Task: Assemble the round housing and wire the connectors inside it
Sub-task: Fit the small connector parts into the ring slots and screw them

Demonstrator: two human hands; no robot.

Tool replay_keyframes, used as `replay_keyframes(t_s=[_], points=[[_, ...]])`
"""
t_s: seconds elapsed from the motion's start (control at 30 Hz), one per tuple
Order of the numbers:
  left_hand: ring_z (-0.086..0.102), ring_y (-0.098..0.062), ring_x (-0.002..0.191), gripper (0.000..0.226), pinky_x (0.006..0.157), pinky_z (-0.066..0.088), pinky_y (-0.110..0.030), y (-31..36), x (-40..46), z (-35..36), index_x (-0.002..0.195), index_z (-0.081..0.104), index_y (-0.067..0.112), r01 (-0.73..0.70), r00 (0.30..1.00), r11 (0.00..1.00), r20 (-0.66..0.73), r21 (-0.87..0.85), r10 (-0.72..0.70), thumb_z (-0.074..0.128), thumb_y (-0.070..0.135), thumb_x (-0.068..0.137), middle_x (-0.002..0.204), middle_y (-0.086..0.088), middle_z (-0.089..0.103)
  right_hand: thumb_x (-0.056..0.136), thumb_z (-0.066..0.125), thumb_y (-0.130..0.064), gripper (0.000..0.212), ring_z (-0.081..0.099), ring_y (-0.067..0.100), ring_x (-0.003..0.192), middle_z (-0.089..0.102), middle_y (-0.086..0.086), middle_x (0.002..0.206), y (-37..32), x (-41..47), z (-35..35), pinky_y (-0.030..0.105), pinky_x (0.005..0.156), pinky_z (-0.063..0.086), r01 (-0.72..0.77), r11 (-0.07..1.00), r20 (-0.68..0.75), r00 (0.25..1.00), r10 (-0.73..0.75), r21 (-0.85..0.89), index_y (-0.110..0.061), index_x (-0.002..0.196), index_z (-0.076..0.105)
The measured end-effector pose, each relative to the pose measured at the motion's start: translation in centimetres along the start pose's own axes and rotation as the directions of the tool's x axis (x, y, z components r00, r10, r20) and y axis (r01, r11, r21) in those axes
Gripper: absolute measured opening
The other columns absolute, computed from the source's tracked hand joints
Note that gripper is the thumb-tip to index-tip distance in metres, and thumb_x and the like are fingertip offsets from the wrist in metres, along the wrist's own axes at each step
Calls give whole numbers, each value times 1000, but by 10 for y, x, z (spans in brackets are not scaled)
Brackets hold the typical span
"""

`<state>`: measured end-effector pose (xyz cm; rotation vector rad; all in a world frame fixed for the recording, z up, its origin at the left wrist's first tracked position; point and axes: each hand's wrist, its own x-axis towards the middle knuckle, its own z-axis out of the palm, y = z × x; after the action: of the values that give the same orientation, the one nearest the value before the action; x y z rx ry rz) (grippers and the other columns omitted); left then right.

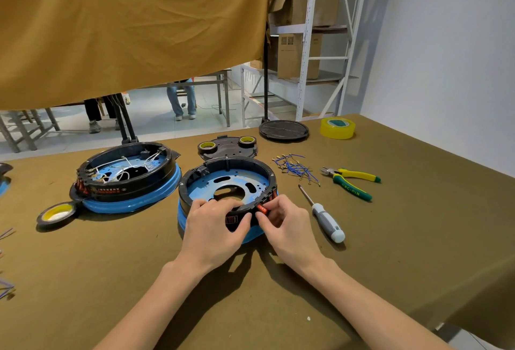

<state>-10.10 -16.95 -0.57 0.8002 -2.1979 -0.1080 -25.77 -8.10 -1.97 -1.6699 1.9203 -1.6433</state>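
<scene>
1. Head view, where things are: the round housing [227,182] being worked on sits at counter [390,238] centre, a black ring on a blue base, blue plate inside with no wires fitted yet. The red switches [262,208] sit in the ring wall at about 5 o'clock of the housing, on the near rim.
2. Head view, risks (judgement):
   - The switch under the right fingers could go in crooked or pop back out if pushed off-axis. The cause would be uneven thumb pressure.
   - The housing could slide or tip on the counter if the left hand lets go while the right one presses.
   - The blue wires [294,167], at 2 o'clock of the housing, are loose and tangled, so a wrong lead could get picked.
   - The screwdriver [324,215] lies just beside the right hand at 3 o'clock, and a wrist sweep could roll it.
3. Head view, left hand [213,227]: fingers curl over the near rim at 6 o'clock and the thumb presses the black outer wall. It is grasping the ring, not released.
4. Head view, right hand [281,221]: fingers bent tight, thumb and forefinger pinching at a red switch on the rim. How far the switch is seated cannot be told.
5. Head view, other: a second housing [128,174], already wired, sits at 9 o'clock, and the pliers [352,181] lie well apart at 3 o'clock.
</scene>
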Motion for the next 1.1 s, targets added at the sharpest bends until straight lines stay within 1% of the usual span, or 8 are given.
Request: replay_keyframes(t_s=[0.13,0.2,0.27,0.37,0.53,0.6,0.73,1.1], points=[[60,4,82,60,89,47,-30,5,15,-11,108,76,37,70,980,997,183,11,-71,33,75,90,90,23,72,94,73,-23,13,64,6,75,63,-15,78,1,-1,3,16,62,51,24,1000,28,999,-23,-19,-27,100,62],[63,0,80,58,78,54,-31,5,28,-14,104,76,38,76,930,992,351,97,-106,34,77,91,86,18,73,95,72,-22,14,64,6,77,63,-14,80,1,-2,2,18,64,53,18,1000,43,999,-17,-22,-28,102,61],[60,-6,68,55,64,48,-29,4,43,-12,94,74,32,74,845,987,516,142,-137,39,74,94,74,12,67,95,71,-20,15,64,5,79,64,-13,82,2,-2,2,20,67,55,9,1000,55,998,-8,-21,-27,104,60],[49,-16,60,60,60,39,-33,3,57,-7,93,71,13,115,745,991,655,66,-130,44,66,98,69,0,55,95,71,-20,17,63,4,81,63,-13,84,2,-1,1,20,69,55,-7,1000,62,998,9,-24,-27,105,59],[51,-18,67,62,68,45,-37,-4,62,-3,96,69,10,182,678,980,711,80,-184,40,65,98,76,-4,55,93,72,-16,20,63,7,77,63,-13,82,0,-1,0,18,63,51,15,1000,85,996,-16,19,-26,106,60],[47,-17,72,48,74,43,-40,-8,64,-5,87,61,18,228,658,972,727,55,-195,38,60,96,81,-2,50,94,71,-14,20,63,6,77,63,-14,83,1,-2,0,18,64,51,18,999,95,995,-22,41,-26,107,60],[41,-17,85,22,82,38,-41,-13,65,-7,90,45,26,279,651,960,729,30,-212,36,45,87,94,1,41,95,70,-14,20,61,4,76,62,-15,82,1,-3,1,17,64,50,6,999,103,995,-11,44,-27,105,58],[48,-15,87,34,99,47,-54,-12,66,-6,90,55,27,256,645,967,745,-1,-170,37,56,86,92,2,48,92,73,-14,32,61,5,73,61,-13,79,3,-2,4,19,62,51,-11,998,77,997,6,58,-38,97,53]])
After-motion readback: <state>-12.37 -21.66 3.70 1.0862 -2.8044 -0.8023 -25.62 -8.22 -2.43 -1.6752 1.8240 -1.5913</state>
